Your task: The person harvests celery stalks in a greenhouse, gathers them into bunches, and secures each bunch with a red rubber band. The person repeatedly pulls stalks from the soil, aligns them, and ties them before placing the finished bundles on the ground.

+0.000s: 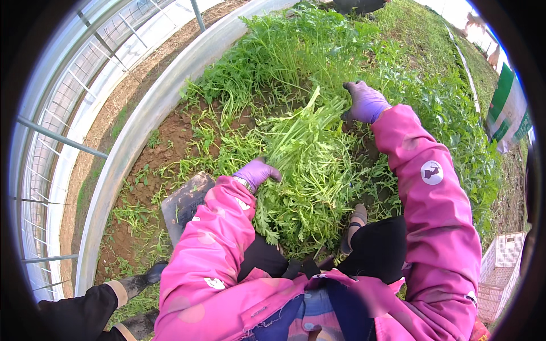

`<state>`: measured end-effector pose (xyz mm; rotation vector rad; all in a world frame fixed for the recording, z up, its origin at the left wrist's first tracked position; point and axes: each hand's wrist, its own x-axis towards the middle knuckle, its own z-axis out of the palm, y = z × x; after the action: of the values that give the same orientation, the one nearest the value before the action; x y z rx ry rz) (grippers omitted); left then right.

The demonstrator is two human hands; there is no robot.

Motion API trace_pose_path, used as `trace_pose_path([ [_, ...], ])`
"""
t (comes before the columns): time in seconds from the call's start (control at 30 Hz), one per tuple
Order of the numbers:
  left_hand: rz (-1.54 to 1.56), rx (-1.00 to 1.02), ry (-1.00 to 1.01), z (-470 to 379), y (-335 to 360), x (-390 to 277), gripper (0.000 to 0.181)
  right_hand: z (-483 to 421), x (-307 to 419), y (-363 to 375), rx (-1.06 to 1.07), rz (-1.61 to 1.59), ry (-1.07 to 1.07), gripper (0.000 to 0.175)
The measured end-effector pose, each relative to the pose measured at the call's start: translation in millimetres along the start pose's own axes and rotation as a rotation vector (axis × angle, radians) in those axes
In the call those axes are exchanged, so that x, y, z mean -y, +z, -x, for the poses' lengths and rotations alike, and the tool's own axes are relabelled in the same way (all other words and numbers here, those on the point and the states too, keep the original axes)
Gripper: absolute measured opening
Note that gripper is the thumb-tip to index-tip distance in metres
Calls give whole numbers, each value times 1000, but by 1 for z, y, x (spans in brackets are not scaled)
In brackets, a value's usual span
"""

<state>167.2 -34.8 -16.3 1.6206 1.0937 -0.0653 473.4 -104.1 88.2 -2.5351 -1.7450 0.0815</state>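
A heap of cut leafy greens [307, 204] with feathery, lobed leaves lies on the ground between my feet. Across its top a bunch of pale stems [311, 123] points away from me. My left hand [258, 174], in a purple glove, touches the leaves at the heap's left side; greens hide part of its grip. My right hand [367, 102], gloved in purple with dark fingertips, is just right of the stem ends, close to the standing greens [298, 51]. Its thumb and fingers are apart, and I see nothing held in them.
A low plastic-film wall [140, 128] curves along the left, with metal pipes beyond. A dark, flat-topped object [187, 204] is beside my left forearm. Another person's booted legs [136, 287] are at lower left. At right are a printed sack [507, 111] and a pale plastic crate [499, 277].
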Motion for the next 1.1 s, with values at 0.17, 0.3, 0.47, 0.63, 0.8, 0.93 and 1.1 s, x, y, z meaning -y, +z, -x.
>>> trace_pose_path([
  [0.17, -342, 110, -61, -68, 12, 44, 21, 68, -96, 61, 132, -653, 89, 64],
  [0.3, 178, 54, -60, -64, 4, 48, 18, 228, -203, 141, 76, -1327, 395, 36],
  [0.47, 252, -83, -95, -36, -1, 27, 20, 457, -267, 292, 391, -410, 1504, 45],
  [0.63, 215, -118, -144, -15, 10, -10, 21, 505, -238, 378, 354, -383, 1441, 45],
  [0.8, 198, -127, -231, 10, -4, -56, 21, 456, -242, 384, 692, -36, 1080, 59],
  [0.93, -122, -50, -43, 28, -29, -79, 21, 448, -264, 373, 550, -137, 897, 35],
  [1.1, -119, -35, -27, 37, -35, -105, 18, 350, -190, 279, -165, -1348, 650, 22],
])
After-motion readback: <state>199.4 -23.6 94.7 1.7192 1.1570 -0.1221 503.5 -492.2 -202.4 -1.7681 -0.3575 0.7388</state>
